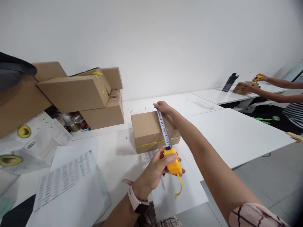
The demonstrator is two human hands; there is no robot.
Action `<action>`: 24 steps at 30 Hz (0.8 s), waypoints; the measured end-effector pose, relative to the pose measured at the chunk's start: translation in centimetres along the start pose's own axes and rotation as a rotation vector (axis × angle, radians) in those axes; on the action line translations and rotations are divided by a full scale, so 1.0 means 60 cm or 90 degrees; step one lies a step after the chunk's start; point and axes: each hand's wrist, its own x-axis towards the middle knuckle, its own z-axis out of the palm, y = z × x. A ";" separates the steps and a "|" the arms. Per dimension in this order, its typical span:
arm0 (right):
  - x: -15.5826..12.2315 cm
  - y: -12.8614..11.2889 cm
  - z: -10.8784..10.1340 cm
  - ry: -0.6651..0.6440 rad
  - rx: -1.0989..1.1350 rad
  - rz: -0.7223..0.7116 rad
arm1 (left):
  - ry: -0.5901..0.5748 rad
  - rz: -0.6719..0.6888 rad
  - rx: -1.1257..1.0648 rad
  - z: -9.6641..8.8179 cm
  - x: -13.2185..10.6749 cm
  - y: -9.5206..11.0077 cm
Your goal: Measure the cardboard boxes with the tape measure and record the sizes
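Note:
A small brown cardboard box [146, 129] with a yellow tape strip lies on the white table [232, 132]. My left hand [156, 168], a watch on its wrist, is closed round a yellow tape measure [173, 160] just in front of the box. The white tape blade [163, 127] runs across the box's top. My right hand [163, 107] reaches over the box and pinches the blade's end at the far edge.
Stacked cardboard boxes [78, 91] and white avocado-printed cartons [23, 142] crowd the left. Printed sheets [63, 176] lie near me, one partly under the box. At far right another person's hands [254, 85] hold a box and a yellow tape measure; a dark bottle [230, 82] stands there.

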 end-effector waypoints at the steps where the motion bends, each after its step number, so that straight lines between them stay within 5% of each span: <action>1: 0.001 0.003 0.005 -0.003 0.002 0.009 | 0.009 0.000 -0.010 0.000 0.003 0.006; 10: 0.012 0.010 0.013 -0.074 0.019 0.057 | 0.066 -0.012 -0.075 0.031 0.003 -0.033; 17: -0.081 0.034 0.014 -0.054 0.177 0.021 | 0.089 0.015 -0.069 0.045 0.014 -0.033; 22: -0.053 0.041 -0.044 0.051 0.172 -0.031 | 0.101 0.057 0.018 0.009 -0.045 -0.023; 24: -0.045 0.067 -0.078 0.135 0.160 -0.055 | 0.170 0.101 0.093 -0.018 -0.076 -0.022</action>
